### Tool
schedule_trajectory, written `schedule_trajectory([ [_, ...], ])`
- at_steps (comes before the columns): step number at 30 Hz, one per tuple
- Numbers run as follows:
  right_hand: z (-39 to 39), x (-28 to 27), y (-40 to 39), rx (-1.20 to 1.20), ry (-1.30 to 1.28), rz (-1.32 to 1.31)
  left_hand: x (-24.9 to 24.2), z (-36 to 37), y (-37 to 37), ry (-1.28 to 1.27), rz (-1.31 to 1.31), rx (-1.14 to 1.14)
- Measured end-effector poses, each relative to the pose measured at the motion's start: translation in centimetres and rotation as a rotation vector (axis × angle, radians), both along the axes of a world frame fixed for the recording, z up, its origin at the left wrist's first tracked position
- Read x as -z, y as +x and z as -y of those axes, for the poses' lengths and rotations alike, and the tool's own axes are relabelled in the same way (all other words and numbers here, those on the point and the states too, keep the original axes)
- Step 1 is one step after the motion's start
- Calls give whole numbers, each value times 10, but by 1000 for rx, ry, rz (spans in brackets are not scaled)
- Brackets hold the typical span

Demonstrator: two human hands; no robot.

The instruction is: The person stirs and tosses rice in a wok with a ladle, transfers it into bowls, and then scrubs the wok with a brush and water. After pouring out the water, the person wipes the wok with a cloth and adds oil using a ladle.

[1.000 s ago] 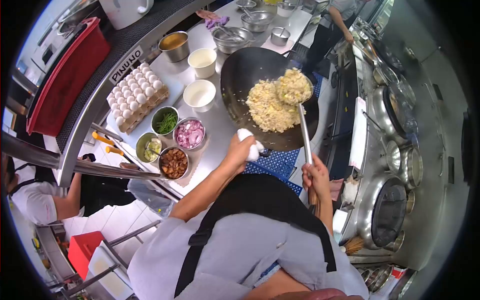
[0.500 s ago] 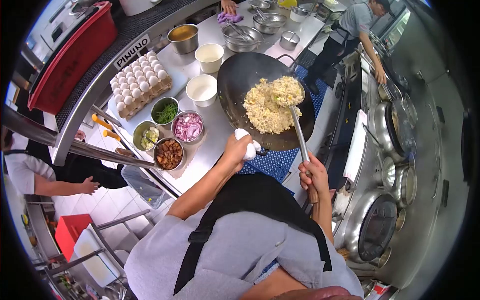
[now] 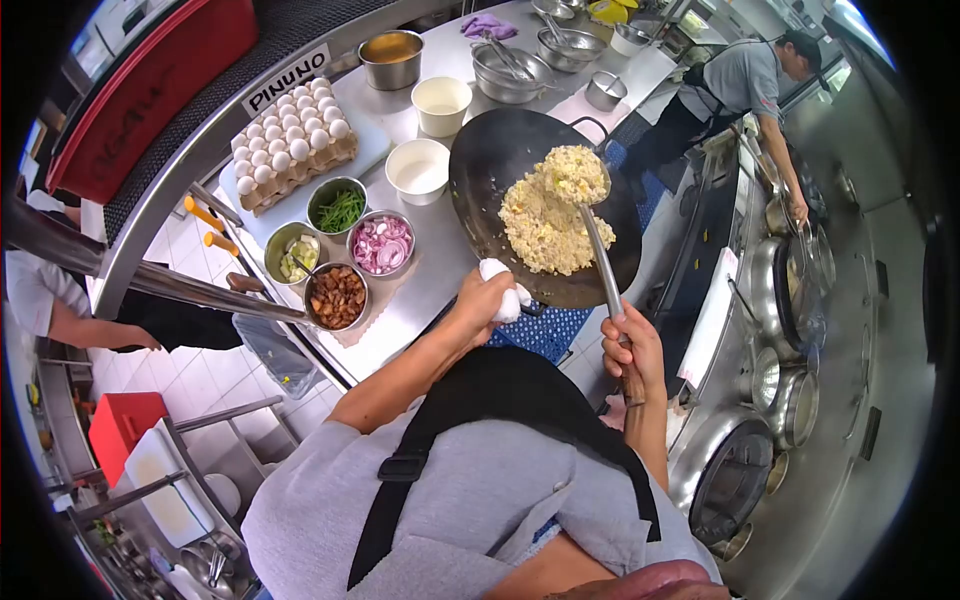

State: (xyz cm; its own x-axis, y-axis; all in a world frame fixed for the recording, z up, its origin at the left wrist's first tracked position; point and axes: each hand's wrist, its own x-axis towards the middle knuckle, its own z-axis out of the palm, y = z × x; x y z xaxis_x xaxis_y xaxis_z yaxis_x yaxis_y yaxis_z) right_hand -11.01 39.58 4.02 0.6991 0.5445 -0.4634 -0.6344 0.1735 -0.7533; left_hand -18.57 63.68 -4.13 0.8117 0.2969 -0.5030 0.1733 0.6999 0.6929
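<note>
My left hand [image 3: 484,300] is closed round a white cloth [image 3: 507,292] at the near edge of a dark wok [image 3: 480,215]. Fried rice with bits of egg [image 3: 540,225] lies in the wok. My right hand [image 3: 634,345] grips the handle of a metal ladle [image 3: 603,262], whose bowl is heaped with rice above the rest. Left of the wok stand two white paper bowls [image 3: 417,172]. Metal cups of sliced red onion [image 3: 382,245], chopped greens [image 3: 338,206], browned meat pieces [image 3: 337,297] and a pale chopped ingredient [image 3: 300,256] sit beside them.
An egg tray [image 3: 290,150] rests on a white board. A pot of yellow liquid [image 3: 391,60] and metal bowls [image 3: 510,75] stand farther back. At upper right a co-worker [image 3: 745,85] reaches toward the stove side, where several woks [image 3: 735,470] sit. Another person [image 3: 55,300] is at far left.
The heaped ladle has risen slightly off the rice. The view has shifted, so the wok sits a little farther right. A hand by the purple cloth is gone; the right co-worker leans lower.
</note>
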Motion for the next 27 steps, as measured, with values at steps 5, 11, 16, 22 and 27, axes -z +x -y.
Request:
schedule_trajectory([
  [5, -28, -24, 26, -88, 114, 11, 1, -3, 13, -22, 8, 8],
  [11, -102, -35, 83, -238, 277, -47, 29, 2, 32, 91, 30, 38],
  [16, -188, -33, 125, -360, 3, 166, 20, 7, 21, 69, 46, 134],
  [22, -235, -25, 154, -598, -546, 697, 37, 26, 17, 20, 57, 251],
  [27, -207, -5, 128, -692, -1021, 1307, 31, 40, 13, 20, -4, 311],
])
